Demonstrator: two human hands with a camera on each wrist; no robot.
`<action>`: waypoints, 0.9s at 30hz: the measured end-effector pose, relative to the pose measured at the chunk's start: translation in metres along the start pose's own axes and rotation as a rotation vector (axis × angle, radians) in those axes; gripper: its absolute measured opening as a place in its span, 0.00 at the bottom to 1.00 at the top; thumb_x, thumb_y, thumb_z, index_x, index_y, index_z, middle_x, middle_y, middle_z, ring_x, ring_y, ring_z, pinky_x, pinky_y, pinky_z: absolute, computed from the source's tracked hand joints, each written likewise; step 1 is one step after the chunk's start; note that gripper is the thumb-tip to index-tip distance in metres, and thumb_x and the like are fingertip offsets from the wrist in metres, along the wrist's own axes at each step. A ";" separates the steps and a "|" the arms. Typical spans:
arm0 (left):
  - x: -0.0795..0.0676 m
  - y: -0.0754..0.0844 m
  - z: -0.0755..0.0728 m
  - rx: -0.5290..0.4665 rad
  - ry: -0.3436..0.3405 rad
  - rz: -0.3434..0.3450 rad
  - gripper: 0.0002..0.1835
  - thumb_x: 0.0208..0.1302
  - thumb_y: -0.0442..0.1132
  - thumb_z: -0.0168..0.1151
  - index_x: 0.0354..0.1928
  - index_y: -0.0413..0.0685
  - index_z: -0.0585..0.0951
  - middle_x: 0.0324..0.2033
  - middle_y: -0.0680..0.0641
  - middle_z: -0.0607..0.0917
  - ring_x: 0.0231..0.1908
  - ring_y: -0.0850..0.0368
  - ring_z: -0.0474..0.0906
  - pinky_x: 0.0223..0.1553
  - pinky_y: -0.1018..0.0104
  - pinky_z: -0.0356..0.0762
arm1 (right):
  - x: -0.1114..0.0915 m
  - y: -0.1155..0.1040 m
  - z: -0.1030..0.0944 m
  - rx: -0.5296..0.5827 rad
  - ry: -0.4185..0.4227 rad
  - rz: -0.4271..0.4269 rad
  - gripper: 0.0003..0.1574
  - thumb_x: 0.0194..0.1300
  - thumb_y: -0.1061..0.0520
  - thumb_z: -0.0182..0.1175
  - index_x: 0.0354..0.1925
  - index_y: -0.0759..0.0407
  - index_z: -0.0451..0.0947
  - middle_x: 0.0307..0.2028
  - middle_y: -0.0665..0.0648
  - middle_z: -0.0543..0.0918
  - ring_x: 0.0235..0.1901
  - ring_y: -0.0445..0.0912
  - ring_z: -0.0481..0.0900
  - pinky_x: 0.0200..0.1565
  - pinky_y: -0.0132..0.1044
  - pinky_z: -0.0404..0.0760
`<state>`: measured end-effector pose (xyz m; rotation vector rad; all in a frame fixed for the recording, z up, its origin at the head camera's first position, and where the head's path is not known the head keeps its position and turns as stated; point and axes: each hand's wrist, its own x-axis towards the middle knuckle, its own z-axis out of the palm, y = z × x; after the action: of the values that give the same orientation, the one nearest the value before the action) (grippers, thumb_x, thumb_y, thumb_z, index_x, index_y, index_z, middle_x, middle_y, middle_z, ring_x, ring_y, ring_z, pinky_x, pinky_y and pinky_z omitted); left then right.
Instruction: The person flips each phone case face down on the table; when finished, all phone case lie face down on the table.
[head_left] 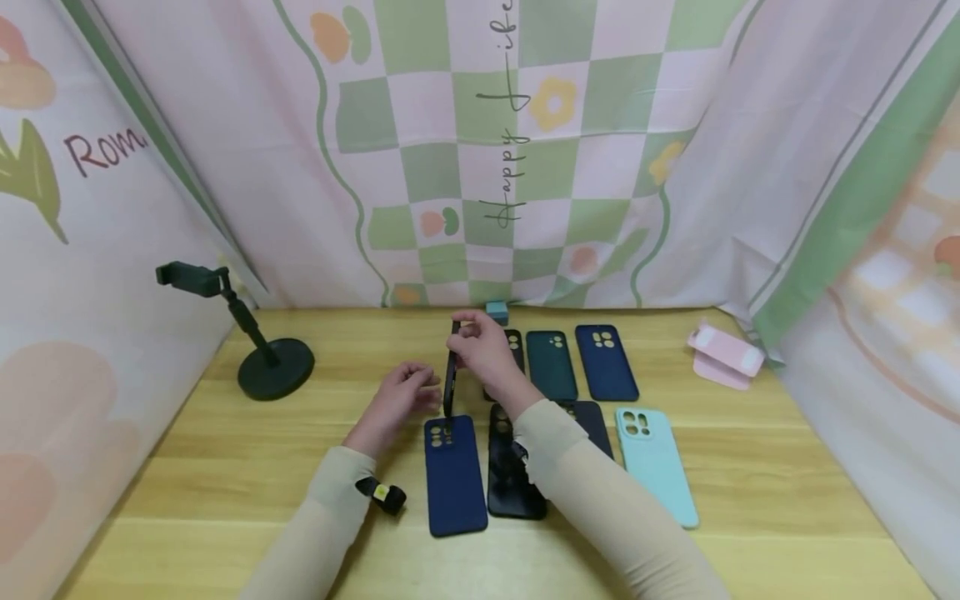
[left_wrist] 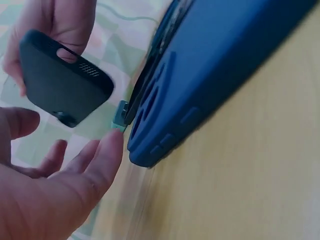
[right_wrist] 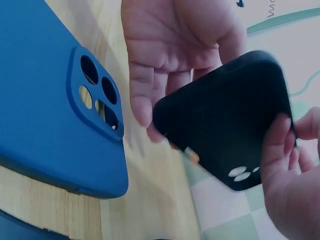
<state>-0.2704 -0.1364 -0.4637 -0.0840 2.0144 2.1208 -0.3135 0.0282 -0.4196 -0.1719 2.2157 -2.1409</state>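
My right hand [head_left: 483, 350] pinches a dark phone case [head_left: 451, 379] by its edge, holding it on end above the table. In the right wrist view the dark case [right_wrist: 215, 120] shows its flat side, with camera holes near the pinching fingers. My left hand [head_left: 400, 402] is just left of it, fingers loosely extended; in the left wrist view the left hand [left_wrist: 60, 195] appears apart from the case's lower end, which has a port cutout. Below them a navy blue phone case [head_left: 456, 487] lies flat, beside a glossy black phone case [head_left: 513, 487].
A light blue case [head_left: 660, 467] lies right of a dark case [head_left: 594, 419] partly under my sleeve. Behind are a green case [head_left: 551, 367], a blue case [head_left: 609, 371] and another dark case [head_left: 513, 340]. A black phone stand [head_left: 273, 367], pink stand [head_left: 723, 354] and small blue box [head_left: 497, 312] stand around.
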 end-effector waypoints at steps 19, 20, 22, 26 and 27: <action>0.006 -0.001 -0.004 0.078 0.085 0.067 0.19 0.68 0.36 0.60 0.58 0.37 0.71 0.44 0.38 0.82 0.37 0.54 0.81 0.36 0.65 0.78 | 0.001 0.012 -0.014 0.027 0.000 0.029 0.26 0.66 0.63 0.60 0.61 0.55 0.72 0.43 0.61 0.79 0.30 0.51 0.83 0.39 0.52 0.83; 0.006 -0.001 -0.005 0.117 0.111 0.083 0.19 0.67 0.35 0.60 0.57 0.36 0.72 0.43 0.38 0.83 0.36 0.54 0.80 0.35 0.66 0.77 | 0.001 0.014 -0.015 0.006 -0.002 0.052 0.26 0.66 0.63 0.60 0.62 0.55 0.71 0.44 0.61 0.80 0.31 0.51 0.83 0.40 0.53 0.83; 0.007 -0.002 -0.006 0.156 0.142 0.100 0.17 0.66 0.33 0.60 0.55 0.35 0.72 0.41 0.38 0.83 0.34 0.55 0.79 0.33 0.66 0.76 | 0.001 0.018 -0.019 -0.038 -0.013 0.094 0.27 0.67 0.63 0.58 0.64 0.56 0.70 0.45 0.61 0.80 0.33 0.52 0.83 0.42 0.53 0.82; 0.008 -0.005 -0.006 0.195 0.175 0.099 0.16 0.65 0.29 0.60 0.54 0.36 0.73 0.41 0.38 0.82 0.34 0.54 0.79 0.31 0.66 0.75 | 0.000 0.023 -0.020 -0.114 -0.032 0.146 0.31 0.67 0.64 0.55 0.67 0.59 0.67 0.47 0.62 0.80 0.37 0.53 0.83 0.43 0.50 0.83; 0.009 -0.006 -0.007 0.198 0.185 0.096 0.16 0.65 0.29 0.60 0.53 0.36 0.73 0.41 0.37 0.82 0.34 0.54 0.79 0.32 0.67 0.75 | 0.000 0.023 -0.019 -0.125 -0.035 0.153 0.31 0.67 0.65 0.54 0.68 0.59 0.67 0.48 0.62 0.80 0.37 0.52 0.83 0.43 0.49 0.83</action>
<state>-0.2786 -0.1418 -0.4716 -0.1597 2.3685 2.0214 -0.3167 0.0479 -0.4423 -0.0432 2.2629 -1.9097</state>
